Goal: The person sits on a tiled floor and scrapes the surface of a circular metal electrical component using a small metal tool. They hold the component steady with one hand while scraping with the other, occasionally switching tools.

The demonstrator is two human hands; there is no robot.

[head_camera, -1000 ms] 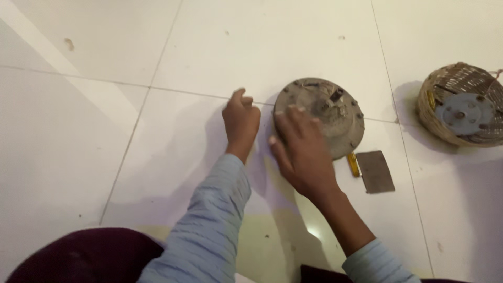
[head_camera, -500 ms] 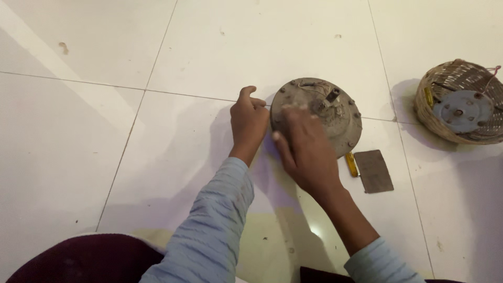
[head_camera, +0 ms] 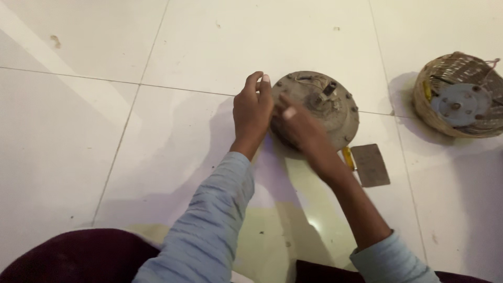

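Fingers (head_camera: 260, 86) of the left hand (head_camera: 252, 112) curl together against the left rim of the disc (head_camera: 327, 105), the thumb side pressing its edge; they touch it but do not wrap around it, so whether they truly clamp it cannot be told. Right hand (head_camera: 301, 128) lies over the near-left part of the disc, its fingers (head_camera: 287, 109) bent and close together on the top face, blurred, so their exact grip is unclear.

That disc is a round, dirty grey metal part lying flat on the white tiled floor (head_camera: 157, 157), just below a grout line, with a small stub and wires near its centre and bolts around the rim. Just beside its lower right edge lie a small yellow piece (head_camera: 348, 157) and a flat grey card (head_camera: 371, 165), the two touching or nearly so. Well apart to the right stands a basket (head_camera: 435, 112) holding another round metal part (head_camera: 461, 104). Both arms wear pale blue sleeves (head_camera: 209, 220).
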